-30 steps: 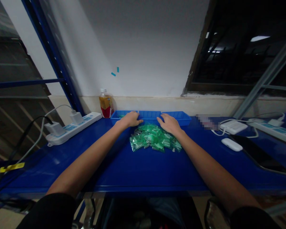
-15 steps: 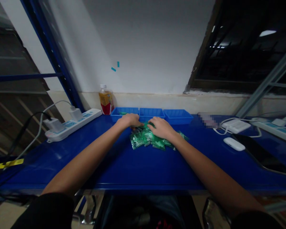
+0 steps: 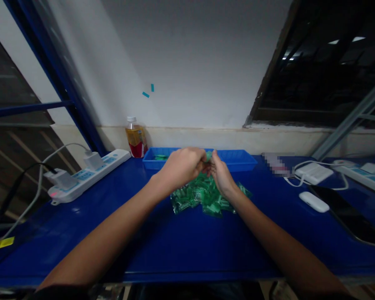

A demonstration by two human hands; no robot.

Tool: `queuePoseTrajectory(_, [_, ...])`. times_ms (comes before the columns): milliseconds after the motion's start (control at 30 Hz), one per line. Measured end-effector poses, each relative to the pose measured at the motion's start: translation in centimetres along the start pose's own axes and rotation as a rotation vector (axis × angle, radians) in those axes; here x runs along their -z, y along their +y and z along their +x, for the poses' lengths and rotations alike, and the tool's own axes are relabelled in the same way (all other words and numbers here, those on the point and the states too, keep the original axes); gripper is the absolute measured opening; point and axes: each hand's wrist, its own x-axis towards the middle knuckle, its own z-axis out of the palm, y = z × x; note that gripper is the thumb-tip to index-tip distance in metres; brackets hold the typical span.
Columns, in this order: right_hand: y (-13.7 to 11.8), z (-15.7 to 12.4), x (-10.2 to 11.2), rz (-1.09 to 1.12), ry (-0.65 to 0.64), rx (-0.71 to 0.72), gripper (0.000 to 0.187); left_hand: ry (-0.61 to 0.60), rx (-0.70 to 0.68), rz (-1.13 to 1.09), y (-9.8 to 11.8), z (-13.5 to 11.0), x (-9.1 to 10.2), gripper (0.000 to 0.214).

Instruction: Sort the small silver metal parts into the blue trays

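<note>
A heap of small green packets (image 3: pixel 206 196) lies on the blue table (image 3: pixel 181 233). Just above the heap, my left hand (image 3: pixel 183 166) and my right hand (image 3: pixel 220 173) meet, both pinched on one green packet (image 3: pixel 208 156) held between them. Behind the hands runs a row of shallow blue trays (image 3: pixel 240 160); the left tray holds a few green pieces (image 3: pixel 160 157).
A drink bottle (image 3: pixel 135 141) stands against the wall left of the trays. A white power strip (image 3: pixel 84 175) with plugged chargers lies at the left. At the right are a white box (image 3: pixel 312 171), a white charger (image 3: pixel 314 201), cables and a dark phone (image 3: pixel 351 218).
Both hands left the table and heap, rose and came together, now holding a green packet between them. The camera view shifted slightly.
</note>
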Motion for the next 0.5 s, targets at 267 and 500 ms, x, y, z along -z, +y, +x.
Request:
queuePoseTrajectory(267, [0.4, -1.0, 0.5, -0.007, 0.094, 0.113, 0.023, -0.157, 0.024, -0.509, -1.7, 0.7, -1.4, 0.033])
queuePoseTrajectory(500, [0.9, -2.1, -0.3, -0.557, 0.133, 0.505, 0.059, -0.257, 0.33, -0.717, -4.8, 1.5, -2.2, 0.04])
